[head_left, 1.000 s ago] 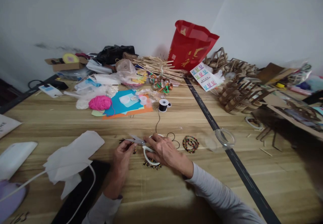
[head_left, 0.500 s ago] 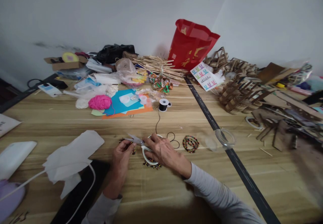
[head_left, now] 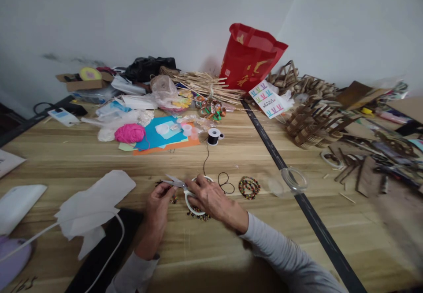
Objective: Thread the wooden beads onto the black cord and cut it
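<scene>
My right hand (head_left: 211,199) grips white-handled scissors (head_left: 183,187), their blades pointing left toward my left hand (head_left: 157,205). My left hand pinches a thin black cord with small dark beads (head_left: 173,199) just under the blade tips. A black cord (head_left: 205,158) runs from my hands up to a black thread spool (head_left: 213,136). More dark beads (head_left: 200,215) lie under my right hand. A coiled multicoloured bead bracelet (head_left: 249,187) lies to the right of my right hand.
White paper sheets (head_left: 95,200) and a white cable lie at the left. A clear tape ring (head_left: 294,179) sits right of the bracelet. Pink yarn (head_left: 130,133), coloured paper, a red bag (head_left: 250,59), stick bundles and wooden cut-out pieces (head_left: 310,121) crowd the far side and right.
Both hands stay nearly in place with the scissors. At the far right, cardboard and wooden pieces have shifted, as if someone is moving them.
</scene>
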`<state>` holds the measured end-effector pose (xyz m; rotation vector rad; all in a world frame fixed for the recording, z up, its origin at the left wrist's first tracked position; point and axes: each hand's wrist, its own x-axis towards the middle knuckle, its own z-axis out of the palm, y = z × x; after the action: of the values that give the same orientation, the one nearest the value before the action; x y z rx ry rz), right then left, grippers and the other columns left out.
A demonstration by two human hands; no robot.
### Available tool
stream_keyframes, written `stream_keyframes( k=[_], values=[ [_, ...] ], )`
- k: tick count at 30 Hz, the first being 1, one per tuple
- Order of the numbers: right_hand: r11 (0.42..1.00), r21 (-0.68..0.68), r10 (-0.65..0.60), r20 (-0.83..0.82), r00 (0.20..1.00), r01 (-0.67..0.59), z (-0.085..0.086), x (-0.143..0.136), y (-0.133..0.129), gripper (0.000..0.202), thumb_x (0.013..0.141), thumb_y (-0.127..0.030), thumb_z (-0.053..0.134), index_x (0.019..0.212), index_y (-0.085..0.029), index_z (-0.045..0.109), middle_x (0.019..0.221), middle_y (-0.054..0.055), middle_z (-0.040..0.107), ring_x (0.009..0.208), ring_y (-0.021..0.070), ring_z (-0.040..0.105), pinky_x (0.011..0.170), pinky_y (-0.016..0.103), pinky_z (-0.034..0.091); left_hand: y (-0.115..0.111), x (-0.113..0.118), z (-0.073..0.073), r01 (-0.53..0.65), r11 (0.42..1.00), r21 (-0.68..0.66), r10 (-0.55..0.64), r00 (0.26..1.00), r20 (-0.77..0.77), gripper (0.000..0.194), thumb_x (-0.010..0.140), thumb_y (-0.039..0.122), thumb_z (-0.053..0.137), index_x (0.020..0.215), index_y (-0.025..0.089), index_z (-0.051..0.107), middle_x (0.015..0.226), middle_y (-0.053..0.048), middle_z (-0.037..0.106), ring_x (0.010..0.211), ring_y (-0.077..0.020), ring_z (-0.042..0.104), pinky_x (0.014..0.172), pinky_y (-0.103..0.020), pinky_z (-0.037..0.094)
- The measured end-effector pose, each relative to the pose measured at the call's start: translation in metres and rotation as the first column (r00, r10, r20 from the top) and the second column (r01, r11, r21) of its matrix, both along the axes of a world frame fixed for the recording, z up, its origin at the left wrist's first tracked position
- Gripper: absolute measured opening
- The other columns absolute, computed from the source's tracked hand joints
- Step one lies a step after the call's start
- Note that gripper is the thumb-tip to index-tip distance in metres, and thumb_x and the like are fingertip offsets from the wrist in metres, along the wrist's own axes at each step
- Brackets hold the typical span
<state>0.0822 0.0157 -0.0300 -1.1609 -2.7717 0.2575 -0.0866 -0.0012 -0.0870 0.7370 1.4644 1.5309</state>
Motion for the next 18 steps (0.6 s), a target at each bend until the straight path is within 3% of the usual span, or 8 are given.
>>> stream_keyframes(
  k=[11,15,18],
  values=[
    [0.997,-0.077,-0.01,-0.045,0.999,0.006,0.001,0.003,0.001,0.025,0.096,-0.027,0.05,0.121,-0.019,0.051,0.101,0.009,0.055,0.089,0.0213,0.059,0.069,0.029,0.048,0.001,0.0,-0.004,-0.012,1.0,0.006,0.012,1.0,-0.022,0.017,0.052,0.025,0.076,0.065,0.017,0.069,0.061,0.0,0.066,0.057,-0.0138,0.056,0.054,-0.023,0.042],
    [0.989,-0.144,-0.065,-0.175,0.982,0.04,0.004,0.008,0.002,0.037,0.093,-0.027,0.056,0.128,-0.019,0.049,0.102,0.008,0.057,0.086,0.0185,0.059,0.074,0.028,0.047,0.002,0.001,-0.001,-0.068,0.998,0.01,0.068,0.998,0.009,0.025,0.051,0.026,0.078,0.072,0.016,0.071,0.068,-0.001,0.07,0.061,-0.0152,0.059,0.057,-0.025,0.045],
    [0.965,-0.263,-0.114,-0.347,0.931,0.02,0.005,0.014,0.006,0.036,0.089,-0.024,0.06,0.124,-0.02,0.055,0.092,0.003,0.059,0.077,0.0142,0.057,0.072,0.025,0.044,0.001,0.001,0.003,-0.109,0.994,0.001,0.109,0.992,0.061,0.03,0.049,0.027,0.081,0.075,0.015,0.072,0.072,-0.002,0.071,0.066,-0.0156,0.061,0.062,-0.026,0.046]
  ],
)
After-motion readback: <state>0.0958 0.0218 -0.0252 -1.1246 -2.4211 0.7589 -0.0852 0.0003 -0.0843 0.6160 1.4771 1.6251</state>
